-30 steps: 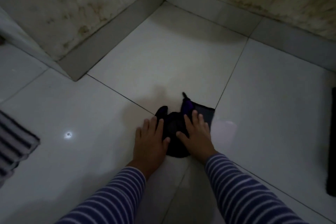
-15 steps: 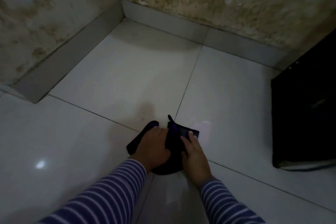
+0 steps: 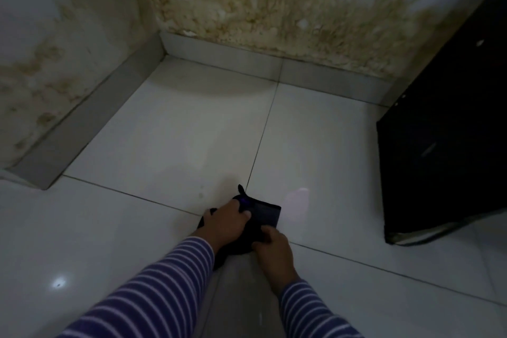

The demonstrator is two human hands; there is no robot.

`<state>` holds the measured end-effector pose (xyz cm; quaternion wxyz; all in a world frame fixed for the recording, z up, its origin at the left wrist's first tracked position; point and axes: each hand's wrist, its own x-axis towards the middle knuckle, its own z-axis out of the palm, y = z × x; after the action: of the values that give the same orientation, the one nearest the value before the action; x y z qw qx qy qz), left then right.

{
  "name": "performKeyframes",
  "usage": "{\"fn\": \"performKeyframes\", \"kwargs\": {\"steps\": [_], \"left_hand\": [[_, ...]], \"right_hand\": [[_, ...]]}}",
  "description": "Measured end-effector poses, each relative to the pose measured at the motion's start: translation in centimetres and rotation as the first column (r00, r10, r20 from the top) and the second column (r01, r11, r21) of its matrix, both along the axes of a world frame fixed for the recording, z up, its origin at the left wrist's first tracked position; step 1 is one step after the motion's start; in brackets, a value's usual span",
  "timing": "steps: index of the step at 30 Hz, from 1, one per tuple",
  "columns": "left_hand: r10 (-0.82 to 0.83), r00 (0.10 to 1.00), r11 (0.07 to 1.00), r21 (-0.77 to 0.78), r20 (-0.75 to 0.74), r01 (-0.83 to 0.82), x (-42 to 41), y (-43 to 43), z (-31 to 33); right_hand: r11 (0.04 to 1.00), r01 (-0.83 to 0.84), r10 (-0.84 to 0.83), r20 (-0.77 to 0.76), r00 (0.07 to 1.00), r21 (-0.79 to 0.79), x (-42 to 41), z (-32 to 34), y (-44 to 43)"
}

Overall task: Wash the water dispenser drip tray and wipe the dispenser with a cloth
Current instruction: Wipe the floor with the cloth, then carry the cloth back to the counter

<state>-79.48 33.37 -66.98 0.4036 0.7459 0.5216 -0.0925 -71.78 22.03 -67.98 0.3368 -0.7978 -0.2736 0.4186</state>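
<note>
Left hand (image 3: 226, 223) and right hand (image 3: 273, 248) both grip dark cloth (image 3: 264, 214)

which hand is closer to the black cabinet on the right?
Right. The right hand grips the dark cloth's near edge, on the side facing the black cabinet. The left hand presses the cloth's far side, farther away.

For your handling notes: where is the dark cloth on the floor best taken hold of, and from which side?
Probably by the flat, free corner of the cloth, coming from above on the right. The rest lies bunched under both hands, so that corner offers the clearest edge to pinch.
</note>
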Motion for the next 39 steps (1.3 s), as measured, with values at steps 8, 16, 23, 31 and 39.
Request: {"fn": "performKeyframes", "kwargs": {"steps": [8,16,23,31,39], "left_hand": [[0.408,0.801,0.896,-0.362,0.439,-0.258,2.8,1.8,8.3],[0.604,0.547,0.777,-0.582,0.579,-0.241,5.1,3.6,20.9],[0.584,0.580,0.798,-0.535,0.569,-0.279,7.3,3.5,38.7],[0.500,0.568,0.863,-0.428,0.654,-0.266,10.6,2.1,62.7],[0.420,0.477,0.905,-0.323,0.772,-0.275,15.5,-2.0,80.5]], "right_hand": [[0.851,0.516,-0.458,-0.621,0.636,-0.099,4.5,8.1,2.8],[0.853,0.519,-0.327,-0.840,0.432,-0.065,7.9,21.1,3.5],[0.769,0.591,-0.253,-0.733,0.631,0.244,10.1,38.5,3.3],[0.713,0.509,-0.272,-0.478,0.835,0.483,14.2,62.2,1.4],[0.655,0.429,-0.287,-0.320,0.903,0.622,19.6,79.8,-3.0]]}}
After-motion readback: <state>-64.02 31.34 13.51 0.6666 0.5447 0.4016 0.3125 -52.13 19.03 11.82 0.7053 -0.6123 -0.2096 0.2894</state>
